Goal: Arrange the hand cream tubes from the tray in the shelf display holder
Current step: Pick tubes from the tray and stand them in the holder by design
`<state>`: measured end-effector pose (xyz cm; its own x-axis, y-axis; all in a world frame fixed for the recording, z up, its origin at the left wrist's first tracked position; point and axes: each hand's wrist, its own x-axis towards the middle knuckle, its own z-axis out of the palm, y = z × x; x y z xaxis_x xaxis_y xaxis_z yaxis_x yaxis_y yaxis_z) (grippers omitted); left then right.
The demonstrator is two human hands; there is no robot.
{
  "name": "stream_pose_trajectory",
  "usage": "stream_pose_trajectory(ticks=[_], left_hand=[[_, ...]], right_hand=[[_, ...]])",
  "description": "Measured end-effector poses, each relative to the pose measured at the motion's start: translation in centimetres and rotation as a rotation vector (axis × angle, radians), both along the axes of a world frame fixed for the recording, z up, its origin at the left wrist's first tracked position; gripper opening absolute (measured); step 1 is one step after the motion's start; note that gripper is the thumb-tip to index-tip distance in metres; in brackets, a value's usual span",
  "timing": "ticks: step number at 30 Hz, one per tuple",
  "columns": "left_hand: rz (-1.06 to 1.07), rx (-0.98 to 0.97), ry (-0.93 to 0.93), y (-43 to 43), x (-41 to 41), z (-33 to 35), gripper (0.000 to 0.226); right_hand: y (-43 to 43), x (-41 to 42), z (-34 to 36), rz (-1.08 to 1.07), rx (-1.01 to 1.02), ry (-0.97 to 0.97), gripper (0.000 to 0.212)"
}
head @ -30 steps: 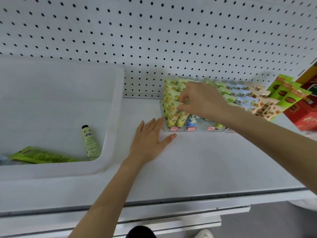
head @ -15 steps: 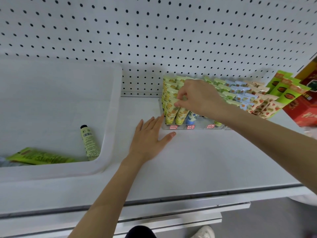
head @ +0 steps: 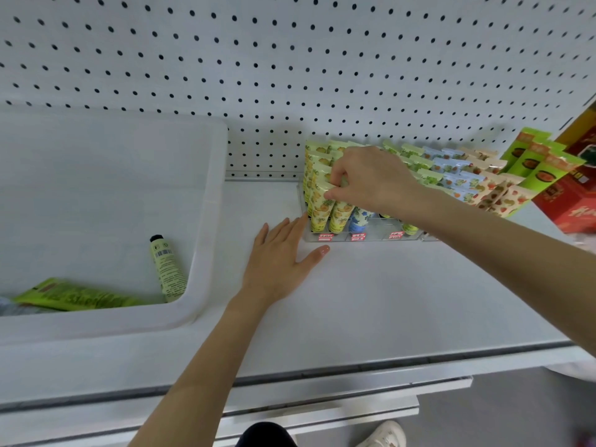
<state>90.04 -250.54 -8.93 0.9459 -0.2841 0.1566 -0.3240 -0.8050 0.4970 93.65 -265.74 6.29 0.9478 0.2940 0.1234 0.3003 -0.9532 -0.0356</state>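
A right hand pinches a yellow tube standing in the clear holder; the left hand lies flat on the shelf, fingers slightly spread.

The tray on the left looks like white plastic, matt and smooth. The shelf and the holed back panel seem to be painted metal, matt white. The display holder is clear, glossy plastic. The hand cream tubes in it have a slightly shiny printed surface.
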Motion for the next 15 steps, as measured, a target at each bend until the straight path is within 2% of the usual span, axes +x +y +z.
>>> stream_pose_trajectory(ticks=[11, 15], left_hand=[[-0.002, 0.000, 0.001, 0.10, 0.04, -0.17, 0.090], [0.001, -0.004, 0.002, 0.07, 0.06, -0.11, 0.082]], right_hand=[[0.19, 0.17, 0.17, -0.001, 0.036, 0.014, 0.020], [0.21, 0.14, 0.27, 0.000, 0.056, 0.029, 0.020]])
